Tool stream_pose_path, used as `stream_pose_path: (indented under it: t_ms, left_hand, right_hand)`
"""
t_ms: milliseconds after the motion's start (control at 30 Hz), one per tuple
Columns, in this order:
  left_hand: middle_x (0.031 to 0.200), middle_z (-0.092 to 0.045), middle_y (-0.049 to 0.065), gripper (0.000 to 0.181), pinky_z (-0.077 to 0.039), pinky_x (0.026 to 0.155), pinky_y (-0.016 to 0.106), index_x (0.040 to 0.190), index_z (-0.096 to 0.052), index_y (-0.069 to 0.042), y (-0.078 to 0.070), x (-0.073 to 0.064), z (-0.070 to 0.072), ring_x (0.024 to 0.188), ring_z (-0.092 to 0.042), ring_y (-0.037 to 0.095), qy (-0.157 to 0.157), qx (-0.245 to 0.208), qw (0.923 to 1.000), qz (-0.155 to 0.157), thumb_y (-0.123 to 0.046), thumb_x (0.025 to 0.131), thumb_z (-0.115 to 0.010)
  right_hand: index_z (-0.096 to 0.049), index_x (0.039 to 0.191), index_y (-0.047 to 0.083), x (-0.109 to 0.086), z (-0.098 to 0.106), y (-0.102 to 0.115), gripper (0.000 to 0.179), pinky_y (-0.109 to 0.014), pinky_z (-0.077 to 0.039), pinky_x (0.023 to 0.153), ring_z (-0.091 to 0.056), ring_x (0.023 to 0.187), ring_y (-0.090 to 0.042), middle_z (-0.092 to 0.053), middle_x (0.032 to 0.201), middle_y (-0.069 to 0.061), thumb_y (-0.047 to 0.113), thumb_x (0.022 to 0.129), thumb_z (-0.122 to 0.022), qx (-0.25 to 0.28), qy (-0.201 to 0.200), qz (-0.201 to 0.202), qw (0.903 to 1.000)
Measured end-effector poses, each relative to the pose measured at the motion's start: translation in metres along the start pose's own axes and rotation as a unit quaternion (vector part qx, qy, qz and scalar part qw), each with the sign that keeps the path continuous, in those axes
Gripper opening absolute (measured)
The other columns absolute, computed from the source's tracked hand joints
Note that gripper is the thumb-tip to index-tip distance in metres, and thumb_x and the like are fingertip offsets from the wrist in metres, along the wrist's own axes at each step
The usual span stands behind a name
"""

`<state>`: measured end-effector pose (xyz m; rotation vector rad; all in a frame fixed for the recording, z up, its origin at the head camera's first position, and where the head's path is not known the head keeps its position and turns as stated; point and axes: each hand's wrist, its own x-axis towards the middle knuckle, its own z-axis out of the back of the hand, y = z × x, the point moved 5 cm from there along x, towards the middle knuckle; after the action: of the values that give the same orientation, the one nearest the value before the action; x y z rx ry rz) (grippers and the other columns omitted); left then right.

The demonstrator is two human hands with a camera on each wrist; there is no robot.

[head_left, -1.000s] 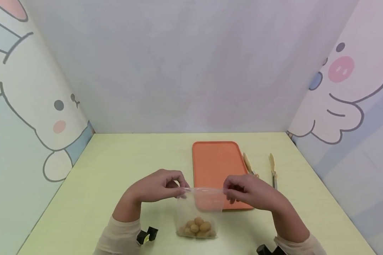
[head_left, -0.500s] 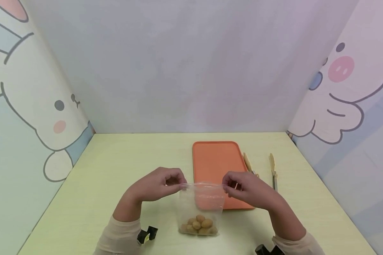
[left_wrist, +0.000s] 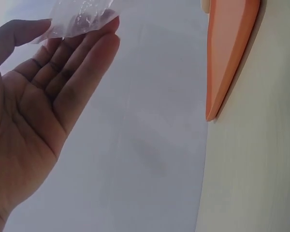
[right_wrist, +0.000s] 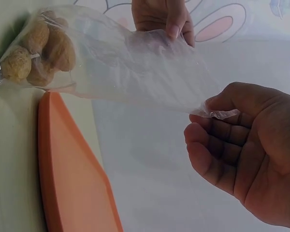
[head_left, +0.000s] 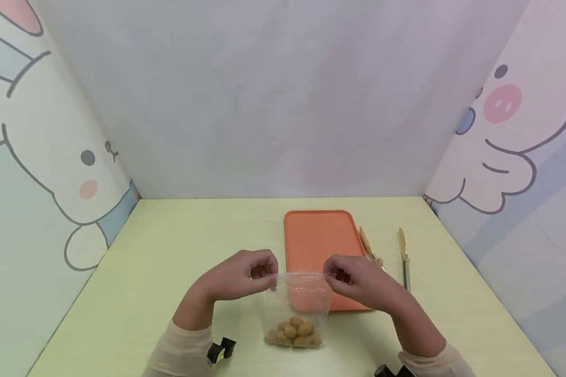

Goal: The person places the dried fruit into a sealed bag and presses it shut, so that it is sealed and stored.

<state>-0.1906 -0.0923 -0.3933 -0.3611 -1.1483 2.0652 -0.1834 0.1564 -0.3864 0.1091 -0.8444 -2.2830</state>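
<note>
A clear plastic bag (head_left: 302, 301) hangs upright between my two hands, its bottom close over the table. Several tan, roundish, walnut-like pieces (right_wrist: 53, 50) lie in its lower end. My left hand (head_left: 242, 273) pinches the bag's top left corner between thumb and fingers; the left wrist view shows this grip at the edge of the plastic. At the opposite top corner, my right hand (head_left: 360, 277) pinches the plastic between thumb and index finger, with the other fingers curled beneath. The top edge stretches straight across from hand to hand.
Behind the bag an orange tray (head_left: 318, 238) lies on the pale table (head_left: 193, 225). To its right are two slim utensils with tan ends, one against the tray (head_left: 365, 242), the other a utensil (head_left: 402, 243) farther right. Printed walls enclose the table.
The bag rose slightly early on, then stayed about level. My right hand has shifted a little left, narrowing the gap between the hands. Both hands kept hold of the bag.
</note>
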Motion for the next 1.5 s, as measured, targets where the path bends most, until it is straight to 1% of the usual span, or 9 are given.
stream_pose_path:
  t_ms: [233,400,533,767,867,1067,1300,1400,1500]
  left_hand:
    - [0.085,-0.068,-0.001,0.004,-0.048,0.069,0.025,0.094,-0.060,-0.015,-0.004,0.002,0.000,0.073,-0.059,0.008,-0.012,0.021,0.9995,-0.018,-0.019,0.097,-0.059]
    - [0.083,-0.068,-0.006,0.006,-0.045,0.065,0.023,0.093,-0.060,-0.018,-0.008,0.002,0.001,0.068,-0.054,0.005,-0.019,0.048,0.9978,-0.043,-0.019,0.099,-0.057]
    - [0.083,-0.069,-0.006,0.008,-0.046,0.064,0.022,0.094,-0.059,-0.018,-0.008,0.002,0.002,0.069,-0.057,0.006,-0.023,0.054,0.9973,-0.045,-0.019,0.101,-0.055]
    - [0.078,-0.068,0.002,0.007,-0.046,0.061,0.023,0.094,-0.058,-0.016,-0.007,0.003,-0.004,0.069,-0.063,0.014,-0.011,0.006,0.9996,-0.026,-0.021,0.098,-0.059]
    - [0.077,-0.068,0.003,0.008,-0.046,0.062,0.023,0.095,-0.058,-0.017,-0.008,0.005,-0.006,0.069,-0.063,0.015,-0.005,0.005,0.9996,-0.026,-0.025,0.099,-0.058]
    - [0.076,-0.067,0.002,0.007,-0.048,0.066,0.024,0.094,-0.059,-0.017,-0.010,0.005,-0.007,0.070,-0.065,0.018,-0.008,0.006,0.9994,-0.034,-0.021,0.100,-0.057]
    - [0.076,-0.067,-0.005,0.009,-0.046,0.063,0.022,0.092,-0.059,-0.018,-0.011,0.006,-0.005,0.067,-0.057,0.001,-0.037,0.072,0.9936,-0.079,-0.016,0.100,-0.055]
    - [0.076,-0.065,-0.005,0.009,-0.046,0.063,0.022,0.090,-0.058,-0.018,-0.010,0.006,-0.005,0.068,-0.058,0.001,-0.045,0.063,0.9938,-0.080,-0.015,0.099,-0.056]
    - [0.076,-0.062,-0.005,0.009,-0.047,0.063,0.023,0.089,-0.057,-0.017,-0.009,0.007,-0.007,0.067,-0.061,0.003,-0.043,0.033,0.9955,-0.078,-0.016,0.098,-0.058]
  right_hand:
    - [-0.059,0.095,0.024,0.000,0.001,0.002,0.007,-0.023,-0.048,0.061,-0.054,0.069,-0.001,-0.056,0.080,0.016,0.029,0.100,-0.057,-0.011,-0.016,0.008,0.9998]
    - [-0.057,0.092,0.025,0.000,0.001,0.005,0.008,-0.020,-0.044,0.057,-0.049,0.065,0.003,-0.052,0.076,0.018,0.020,0.099,-0.058,-0.038,-0.045,0.060,0.9965]
    - [-0.058,0.092,0.025,-0.001,0.002,0.008,0.011,-0.019,-0.043,0.056,-0.048,0.064,0.005,-0.052,0.076,0.018,0.015,0.098,-0.060,-0.057,-0.061,0.090,0.9924]
    - [-0.059,0.096,0.025,0.000,-0.003,0.007,0.004,-0.021,-0.047,0.059,-0.053,0.068,0.002,-0.056,0.081,0.016,0.022,0.099,-0.059,-0.005,-0.035,0.071,0.9968]
    - [-0.059,0.096,0.023,0.002,-0.005,0.008,0.003,-0.021,-0.047,0.059,-0.052,0.068,0.001,-0.057,0.081,0.015,0.024,0.099,-0.058,0.005,-0.028,0.075,0.9967]
    - [-0.057,0.095,0.024,0.002,-0.005,0.011,0.006,-0.020,-0.046,0.057,-0.053,0.068,0.002,-0.056,0.082,0.016,0.021,0.099,-0.059,-0.003,-0.044,0.087,0.9952]
    - [-0.057,0.092,0.025,0.002,-0.005,0.015,0.015,-0.017,-0.042,0.056,-0.047,0.065,0.005,-0.052,0.079,0.020,0.012,0.096,-0.061,-0.043,-0.086,0.118,0.9883]
    - [-0.059,0.094,0.024,0.002,-0.005,0.015,0.013,-0.016,-0.042,0.056,-0.048,0.065,0.006,-0.053,0.080,0.020,0.012,0.095,-0.062,-0.050,-0.097,0.129,0.9856]
    - [-0.059,0.096,0.024,0.002,-0.007,0.015,0.011,-0.017,-0.044,0.057,-0.050,0.067,0.005,-0.055,0.082,0.019,0.013,0.096,-0.062,-0.032,-0.090,0.128,0.9872]
